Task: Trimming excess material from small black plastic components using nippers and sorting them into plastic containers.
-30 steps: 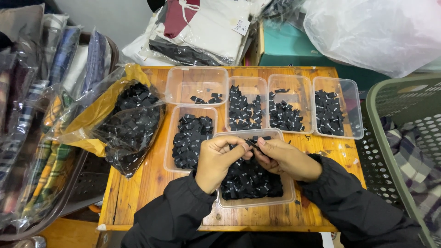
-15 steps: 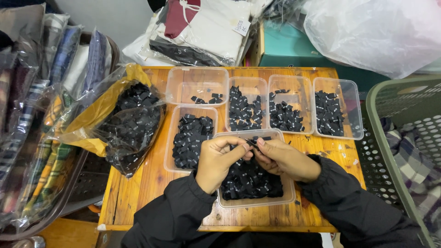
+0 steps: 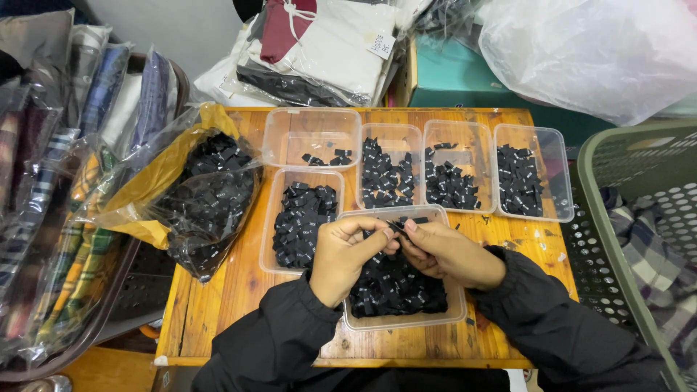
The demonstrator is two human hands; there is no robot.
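Both hands meet above the clear tray (image 3: 404,319) at the near edge of the tabletop (image 3: 218,305), and this tray is full of small black labels (image 3: 396,287). The left hand (image 3: 347,254) and the right hand (image 3: 449,252) pinch 1 label (image 3: 398,226) together between their fingertips. Behind them stand 5 more trays: 4 hold sorted piles, while the tray at the far left (image 3: 311,138) has only a few pieces. The open bag (image 3: 207,196) at the left edge is full (much remains, I judge).
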